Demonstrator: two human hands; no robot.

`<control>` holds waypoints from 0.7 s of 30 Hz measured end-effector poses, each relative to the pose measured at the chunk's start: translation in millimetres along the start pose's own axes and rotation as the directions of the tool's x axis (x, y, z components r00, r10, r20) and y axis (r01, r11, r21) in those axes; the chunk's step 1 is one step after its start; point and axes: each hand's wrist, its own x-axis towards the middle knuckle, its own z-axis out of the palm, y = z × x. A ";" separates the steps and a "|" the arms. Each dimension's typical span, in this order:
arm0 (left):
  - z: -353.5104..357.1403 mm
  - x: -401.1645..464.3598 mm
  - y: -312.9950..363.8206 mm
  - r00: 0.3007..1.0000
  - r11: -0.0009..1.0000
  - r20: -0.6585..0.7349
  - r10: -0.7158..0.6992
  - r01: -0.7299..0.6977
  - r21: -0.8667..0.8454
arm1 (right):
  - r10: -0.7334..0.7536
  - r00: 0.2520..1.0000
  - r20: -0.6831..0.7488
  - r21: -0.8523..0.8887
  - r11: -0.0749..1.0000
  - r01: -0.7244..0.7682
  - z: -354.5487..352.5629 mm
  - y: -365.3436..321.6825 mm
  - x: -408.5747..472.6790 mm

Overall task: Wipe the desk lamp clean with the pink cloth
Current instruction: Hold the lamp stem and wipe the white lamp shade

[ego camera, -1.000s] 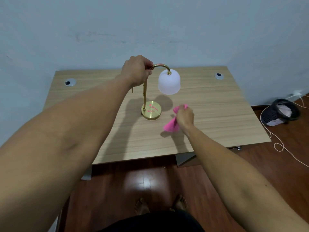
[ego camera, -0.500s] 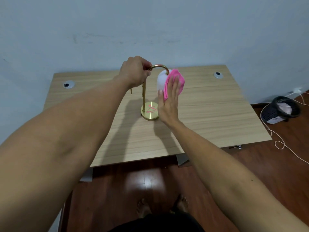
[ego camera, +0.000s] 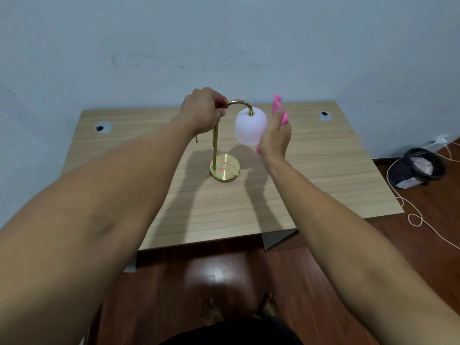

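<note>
A desk lamp stands mid-desk: a round brass base (ego camera: 225, 169), a thin brass stem curving over at the top, and a white frosted shade (ego camera: 250, 129) hanging from the arc. My left hand (ego camera: 202, 109) is closed around the top of the stem where the curve starts. My right hand (ego camera: 275, 138) presses the pink cloth (ego camera: 280, 110) against the shade's right side; the cloth sticks out above the fingers and a corner shows below the palm. Most of the cloth is hidden behind my hand.
The wooden desk (ego camera: 323, 175) sits against a pale blue wall, with cable grommets at its back left (ego camera: 103, 127) and back right (ego camera: 324, 115). On the floor to the right lie a dark basket (ego camera: 420, 168) and a white cord (ego camera: 418, 220). My bare feet show below.
My right hand lifted the cloth from the desk to the shade's front, then slid it round to the shade's right side. My left hand kept its hold on the stem.
</note>
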 end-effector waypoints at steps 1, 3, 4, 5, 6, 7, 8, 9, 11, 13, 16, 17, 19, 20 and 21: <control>-0.2 0.2 -0.3 1.000 1.000 0.001 0.003 -0.003 0.003 | -0.080 0.994 0.078 -0.103 0.991 0.088 2.7 -0.6 -4.6; -0.4 0.7 -0.6 1.000 1.000 0.003 0.012 -0.012 0.019 | -0.280 0.944 0.174 -0.250 0.915 0.318 6.9 14.3 -4.2; -0.5 1.0 -0.8 1.000 1.000 0.005 0.016 -0.016 0.024 | -0.337 0.922 0.192 -0.247 0.892 0.378 6.9 18.1 -5.0; -0.2 1.0 -0.4 1.000 0.999 0.006 0.019 -0.019 0.027 | -0.341 0.923 0.178 -0.234 0.897 0.376 4.4 20.4 -4.4; -0.7 1.1 -0.4 1.000 0.999 0.007 0.016 -0.016 0.029 | -0.252 0.955 0.155 -0.199 0.939 0.280 2.3 19.5 -3.9; -0.6 1.4 -0.5 1.000 1.000 0.008 0.012 -0.012 0.028 | -0.095 0.986 0.135 -0.158 0.981 0.116 -2.0 15.6 -4.2; -0.4 2.1 -0.5 1.000 1.000 0.006 0.010 -0.010 0.028 | 0.084 0.989 0.124 -0.118 0.991 -0.070 -7.6 15.3 0.2; -0.3 2.6 -0.7 1.000 1.000 0.004 0.010 -0.010 0.027 | 0.217 0.969 0.119 -0.086 0.975 -0.207 -14.1 18.5 5.9; -0.2 2.8 -0.5 1.000 1.000 0.003 0.005 -0.005 0.025 | 0.398 0.912 0.097 0.043 0.914 -0.403 -24.8 21.8 14.1; 0.3 2.4 0.6 1.000 1.000 0.011 -0.001 0.001 0.025 | 0.383 0.923 0.033 0.147 0.912 -0.384 -23.9 15.1 14.3; -1.4 2.8 3.1 0.999 1.000 0.030 -0.011 0.010 0.019 | 0.066 0.994 0.087 0.066 0.995 -0.071 -9.9 -3.7 6.8; -2.7 2.7 3.5 0.999 1.000 0.033 -0.016 0.015 0.016 | -0.045 0.987 0.153 0.025 0.999 0.042 -4.5 -6.9 2.3; -4.3 3.1 2.9 0.999 1.000 0.032 -0.024 0.024 0.005 | -0.189 0.952 0.240 -0.033 0.979 0.203 1.2 -5.3 -6.1; -4.4 2.9 3.0 0.999 1.000 0.032 -0.027 0.027 0.001 | -0.235 0.938 0.256 -0.033 0.967 0.251 1.9 -1.8 -8.1; -4.3 2.1 3.4 0.999 1.000 0.032 -0.028 0.028 0.001 | -0.240 0.940 0.242 -0.043 0.965 0.257 1.6 0.3 -8.7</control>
